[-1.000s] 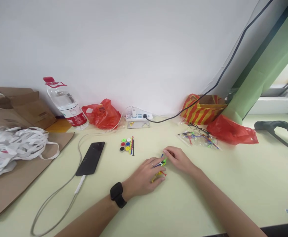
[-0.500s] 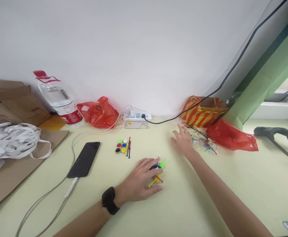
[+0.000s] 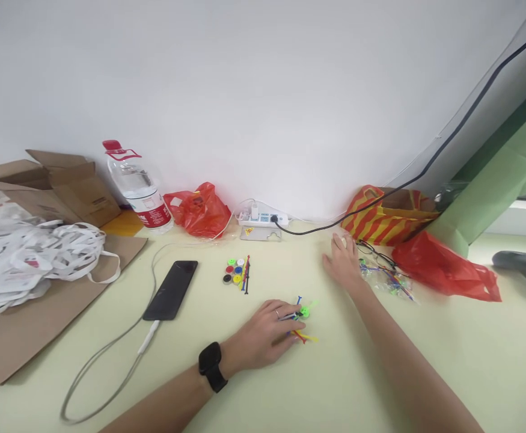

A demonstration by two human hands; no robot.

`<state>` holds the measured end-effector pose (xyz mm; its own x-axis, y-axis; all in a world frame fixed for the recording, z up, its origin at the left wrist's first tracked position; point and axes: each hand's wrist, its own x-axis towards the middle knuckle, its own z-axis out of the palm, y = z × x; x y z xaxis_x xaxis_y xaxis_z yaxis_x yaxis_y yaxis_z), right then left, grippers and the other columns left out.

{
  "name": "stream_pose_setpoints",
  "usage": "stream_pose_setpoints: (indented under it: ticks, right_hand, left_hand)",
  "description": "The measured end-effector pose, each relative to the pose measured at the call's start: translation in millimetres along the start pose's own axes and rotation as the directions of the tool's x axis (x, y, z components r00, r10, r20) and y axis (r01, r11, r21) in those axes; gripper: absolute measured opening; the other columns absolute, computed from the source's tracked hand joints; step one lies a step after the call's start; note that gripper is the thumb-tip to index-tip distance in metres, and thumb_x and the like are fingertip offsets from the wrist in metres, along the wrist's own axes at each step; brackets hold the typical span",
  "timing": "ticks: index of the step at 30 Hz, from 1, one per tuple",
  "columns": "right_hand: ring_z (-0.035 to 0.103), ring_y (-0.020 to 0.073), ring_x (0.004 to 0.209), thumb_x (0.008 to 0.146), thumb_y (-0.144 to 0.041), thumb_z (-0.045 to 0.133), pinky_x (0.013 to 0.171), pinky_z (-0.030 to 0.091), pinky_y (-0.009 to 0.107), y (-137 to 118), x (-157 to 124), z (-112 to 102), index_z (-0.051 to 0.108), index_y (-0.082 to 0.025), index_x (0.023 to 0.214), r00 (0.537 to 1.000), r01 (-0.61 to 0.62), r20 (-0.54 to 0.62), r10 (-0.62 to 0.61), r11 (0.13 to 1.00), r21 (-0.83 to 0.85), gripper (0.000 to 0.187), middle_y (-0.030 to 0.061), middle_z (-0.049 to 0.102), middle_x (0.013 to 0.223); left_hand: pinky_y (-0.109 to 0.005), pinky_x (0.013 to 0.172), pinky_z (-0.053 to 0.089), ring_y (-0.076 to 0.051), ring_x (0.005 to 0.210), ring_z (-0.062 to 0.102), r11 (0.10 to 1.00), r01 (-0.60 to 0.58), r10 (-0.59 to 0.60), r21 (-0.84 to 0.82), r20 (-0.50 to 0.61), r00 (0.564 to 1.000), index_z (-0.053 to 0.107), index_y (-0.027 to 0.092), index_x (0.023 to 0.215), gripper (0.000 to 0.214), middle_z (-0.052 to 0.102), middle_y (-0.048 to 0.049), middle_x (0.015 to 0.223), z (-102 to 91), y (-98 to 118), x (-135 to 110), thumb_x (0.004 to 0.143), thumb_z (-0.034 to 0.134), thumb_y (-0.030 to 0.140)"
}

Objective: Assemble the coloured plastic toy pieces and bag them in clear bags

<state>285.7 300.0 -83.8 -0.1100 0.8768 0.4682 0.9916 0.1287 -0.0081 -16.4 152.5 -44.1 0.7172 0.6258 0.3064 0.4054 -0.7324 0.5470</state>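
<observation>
My left hand (image 3: 267, 337) lies palm down over a small pile of coloured plastic sticks and discs, its fingers stretched across them. Blue, red and yellow sticks (image 3: 306, 337) and a green disc (image 3: 305, 311) poke out past the fingertips; the rest is hidden below the hand. Farther back, my right hand (image 3: 342, 264) rests low by the table with its fingers extended, and I see nothing held in it. Beside it on the right lies a clear bag of coloured sticks (image 3: 391, 281). A group of coloured discs (image 3: 237, 270) sits next to several sticks (image 3: 246, 275) laid side by side.
A black phone (image 3: 171, 290) on a cable lies left. Behind are a water bottle (image 3: 140, 192), a red bag (image 3: 202, 210), a power strip (image 3: 263, 218) and a striped bag (image 3: 384, 219). Glasses (image 3: 375, 252) and another red bag (image 3: 443, 267) lie right; white straps (image 3: 41, 258) left.
The camera has turned left, shifting the scene rightward. My left hand's fingers have drawn closer together over the pile, and the sticks there have shifted. My right hand stays near the bagged pieces.
</observation>
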Motion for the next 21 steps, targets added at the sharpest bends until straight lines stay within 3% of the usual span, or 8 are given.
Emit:
stream_pose_setpoints:
  ticks: [4,8,10,13,16,18,21]
  right_hand:
    - [0.032,0.0443,0.15,0.095,-0.03,0.049,0.123,0.024,0.065,0.5,-15.5,-25.1,0.051,-0.007,0.149,1.0,0.017,-0.02,-0.017,1.0,-0.004,0.059,0.0208,0.054,0.154]
    - [0.035,0.041,0.151,0.1,-0.032,0.047,0.126,0.023,0.063,1.5,-54.3,-62.0,0.053,-0.012,0.15,0.996,0.076,-0.042,-0.074,0.996,0.051,0.054,0.0178,0.056,0.154]
    - [0.039,0.0396,0.15,0.1,-0.033,0.049,0.127,0.024,0.063,-1.4,-74.5,-84.3,0.057,-0.015,0.147,0.99,0.108,-0.107,-0.095,0.987,0.121,0.05,0.0161,0.06,0.149]
    - [0.05,0.0361,0.142,0.099,-0.034,0.058,0.124,0.036,0.06,-12.0,-96.2,-119.8,0.064,-0.021,0.139,0.967,0.143,-0.248,-0.064,0.939,0.313,0.042,0.0131,0.069,0.137]
    - [0.066,0.0326,0.124,0.096,-0.033,0.066,0.112,0.05,0.056,-28.2,-108.7,-151.2,0.073,-0.025,0.123,0.933,0.09,-0.337,0.124,0.828,0.554,0.029,0.011,0.074,0.123]
    - [0.07,0.0306,0.115,0.096,-0.034,0.068,0.105,0.055,0.053,-39.4,-117.8,-165.8,0.077,-0.025,0.113,0.924,-0.001,-0.274,0.265,0.72,0.694,0.021,0.0103,0.075,0.118]
    - [0.071,0.0293,0.11,0.096,-0.035,0.068,0.092,0.063,0.045,-54.0,-139.5,-175.5,0.08,-0.024,0.106,0.901,-0.104,-0.114,0.418,0.463,0.88,0.019,0.0114,0.074,0.115]
  left_hand:
    - [-0.047,0.112,0.049,-0.026,0.127,0.062,1.0,0.027,-0.027,0.004,-0.017,0.999,0.073,0.031,0.124,0.027,0.069,-0.0047,0.14,2.8,-3.1,0.3,0.102,0.059,0.026]
    - [-0.047,0.109,0.05,-0.026,0.127,0.063,1.0,0.008,-0.008,0.019,-0.044,0.999,0.076,0.032,0.118,0.025,0.07,-0.0038,0.139,2.7,-2.3,0.1,0.104,0.057,0.026]
    - [-0.047,0.109,0.05,-0.026,0.128,0.063,0.999,-0.028,0.029,0.03,-0.051,0.998,0.078,0.033,0.117,0.025,0.071,-0.0036,0.138,3.8,-2.2,-0.1,0.104,0.057,0.026]
    - [-0.046,0.107,0.05,-0.025,0.124,0.065,0.995,-0.072,0.077,0.075,-0.063,0.995,0.078,0.033,0.116,0.027,0.074,-0.0029,0.134,7.4,-5.4,2.7,0.105,0.056,0.025]
    - [-0.046,0.106,0.05,-0.025,0.123,0.065,0.984,-0.091,0.105,0.151,-0.085,0.991,0.078,0.032,0.118,0.03,0.075,-0.0029,0.132,8.2,-11.3,9.2,0.105,0.053,0.021]
    - [-0.049,0.108,0.049,-0.028,0.129,0.062,0.981,-0.074,0.093,0.177,-0.105,0.99,0.078,0.032,0.119,0.029,0.073,-0.0034,0.135,3.9,-12.2,11.4,0.105,0.055,0.023]
    - [-0.051,0.114,0.045,-0.032,0.138,0.055,0.998,0.029,-0.015,0.059,-0.223,0.975,0.072,0.029,0.13,0.033,0.068,-0.0076,0.142,-9.3,-2.5,4.6,0.098,0.07,0.035]
